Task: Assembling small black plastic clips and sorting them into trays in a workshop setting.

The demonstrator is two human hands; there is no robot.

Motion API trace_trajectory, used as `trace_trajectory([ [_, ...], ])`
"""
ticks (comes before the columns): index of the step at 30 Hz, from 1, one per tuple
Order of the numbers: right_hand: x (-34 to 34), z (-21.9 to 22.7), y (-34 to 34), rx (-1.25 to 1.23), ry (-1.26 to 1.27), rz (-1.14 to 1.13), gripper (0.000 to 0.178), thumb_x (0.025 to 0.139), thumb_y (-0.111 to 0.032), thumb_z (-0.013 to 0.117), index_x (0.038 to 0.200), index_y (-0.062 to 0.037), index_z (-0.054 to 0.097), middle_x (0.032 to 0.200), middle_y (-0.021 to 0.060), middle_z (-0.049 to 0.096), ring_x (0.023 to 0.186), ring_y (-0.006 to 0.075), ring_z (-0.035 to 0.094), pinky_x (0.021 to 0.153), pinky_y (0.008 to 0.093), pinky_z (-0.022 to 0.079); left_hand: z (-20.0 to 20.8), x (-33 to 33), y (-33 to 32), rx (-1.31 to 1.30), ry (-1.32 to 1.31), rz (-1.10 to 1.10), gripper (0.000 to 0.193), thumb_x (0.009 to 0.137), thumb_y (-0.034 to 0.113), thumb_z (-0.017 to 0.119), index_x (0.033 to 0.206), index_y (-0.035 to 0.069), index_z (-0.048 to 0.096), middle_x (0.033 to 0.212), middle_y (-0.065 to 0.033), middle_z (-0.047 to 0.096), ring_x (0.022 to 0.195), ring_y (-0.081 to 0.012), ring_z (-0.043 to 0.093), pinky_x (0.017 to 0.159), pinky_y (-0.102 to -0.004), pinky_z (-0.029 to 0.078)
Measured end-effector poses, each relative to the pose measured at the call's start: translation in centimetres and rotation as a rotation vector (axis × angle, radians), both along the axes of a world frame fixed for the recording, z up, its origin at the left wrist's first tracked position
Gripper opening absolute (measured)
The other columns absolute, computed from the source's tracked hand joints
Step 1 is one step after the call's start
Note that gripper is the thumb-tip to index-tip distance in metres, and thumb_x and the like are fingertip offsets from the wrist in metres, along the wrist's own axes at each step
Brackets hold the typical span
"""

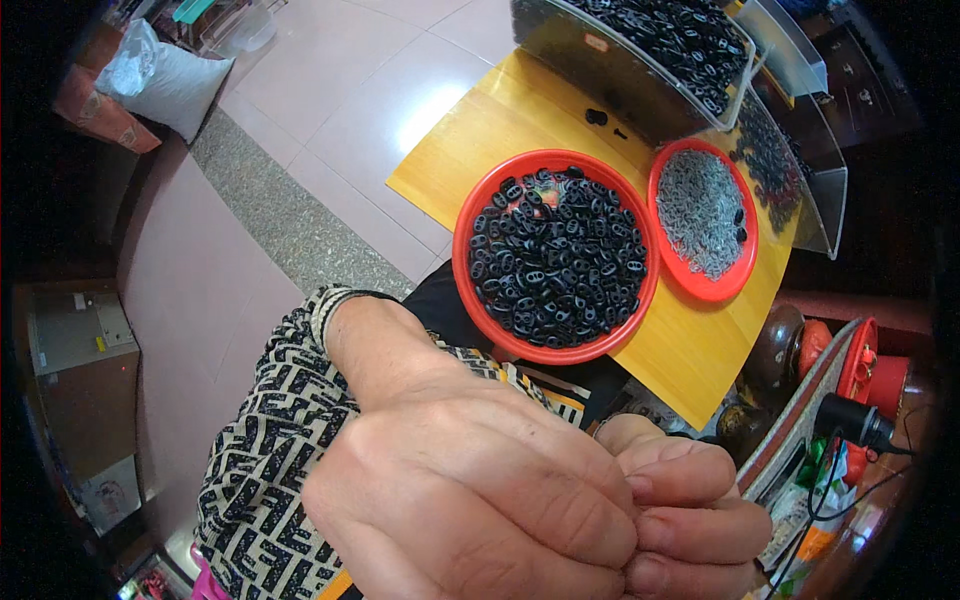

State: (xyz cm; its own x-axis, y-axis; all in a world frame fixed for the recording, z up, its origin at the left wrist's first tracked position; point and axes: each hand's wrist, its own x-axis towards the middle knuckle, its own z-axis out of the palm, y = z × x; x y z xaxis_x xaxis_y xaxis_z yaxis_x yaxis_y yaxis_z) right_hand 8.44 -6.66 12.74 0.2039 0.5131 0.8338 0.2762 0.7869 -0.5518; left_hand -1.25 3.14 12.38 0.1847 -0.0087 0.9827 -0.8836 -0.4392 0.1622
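Observation:
My left hand (470,490), coming out of a black-and-cream patterned sleeve, is closed in the lower middle with its back toward me. Against its fingertips rests my right hand (695,515), its fingers curled in. Whatever the two hands hold between them is hidden behind the left hand. Just beyond them, a round red tray (465,290) carries a heap of small black oval plastic pieces (560,260) with two holes each. To its right, a smaller red plate (715,290) holds many small silvery metal pieces (700,205) and a few black ones.
Both red dishes sit on a yellow board (440,165). A transparent bin (620,75) full of black parts stands at its far side, with a few loose black bits (597,117) nearby. A white sack (185,90) is at the far left. Cluttered goods and a black cylinder with cables (850,420) lie right.

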Motion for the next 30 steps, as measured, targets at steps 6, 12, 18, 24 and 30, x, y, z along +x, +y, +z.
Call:
trace_trajectory([
  [6, 1.0, -1.6, 0.6, 0.061, -0.065, -0.116, 0.016, 0.069, -0.009, 0.062, 0.077, 0.0012, 0.053, 0.076, 0.0117, 0.051, 0.059, 0.0204, 0.05, 0.049, 0.0287, 0.045, -2.1, 1.2, -1.9, -0.18, -0.043, 0.092, 0.016, 0.081, 0.01, 0.054, 0.075, -0.005, 0.053, 0.077, -0.019, 0.058, 0.062, -0.0282, 0.058, 0.053, -0.0361, 0.049],
  [12, 4.4, -4.1, 2.5, 0.065, -0.311, -0.085, 0.024, 0.059, 0.0, 0.067, 0.08, 0.0016, 0.056, 0.086, 0.0124, 0.053, 0.062, 0.0209, 0.052, 0.051, 0.0303, 0.047, -6.2, 2.3, -2.8, -0.605, 0.09, 0.19, 0.008, 0.076, -0.004, 0.055, 0.08, -0.005, 0.049, 0.08, -0.0218, 0.055, 0.068, -0.0304, 0.056, 0.061, -0.0387, 0.048],
  [18, 5.4, -1.1, 2.5, -0.257, -0.073, 0.787, 0.019, 0.075, -0.009, 0.064, 0.088, 0.0021, 0.056, 0.087, 0.0209, 0.055, 0.067, 0.0283, 0.056, 0.063, 0.0366, 0.05, -9.0, 1.8, -1.6, -1.068, 0.245, 0.031, 0.015, 0.081, 0.003, 0.055, 0.093, -0.001, 0.048, 0.087, -0.0183, 0.053, 0.073, -0.0231, 0.056, 0.066, -0.0313, 0.049],
  [24, 4.9, 0.6, 5.6, -0.281, -0.072, 1.388, 0.01, 0.072, 0.004, 0.061, 0.078, 0.0099, 0.057, 0.082, 0.0234, 0.057, 0.066, 0.0288, 0.056, 0.051, 0.0312, 0.048, -9.9, 1.1, -0.9, -1.075, 0.34, -0.043, 0.014, 0.08, -0.005, 0.053, 0.092, -0.004, 0.048, 0.092, -0.0148, 0.053, 0.082, -0.0153, 0.056, 0.074, -0.0267, 0.051],
  [30, 5.9, -1.0, 5.3, -0.253, -0.02, 1.394, 0.014, 0.075, 0.0, 0.06, 0.082, 0.0107, 0.055, 0.083, 0.0257, 0.057, 0.066, 0.0329, 0.058, 0.053, 0.0354, 0.05, -10.8, 0.9, -1.1, -1.119, 0.422, -0.046, 0.013, 0.08, -0.004, 0.053, 0.092, -0.004, 0.048, 0.092, -0.0141, 0.053, 0.082, -0.0143, 0.056, 0.074, -0.0259, 0.051],
])
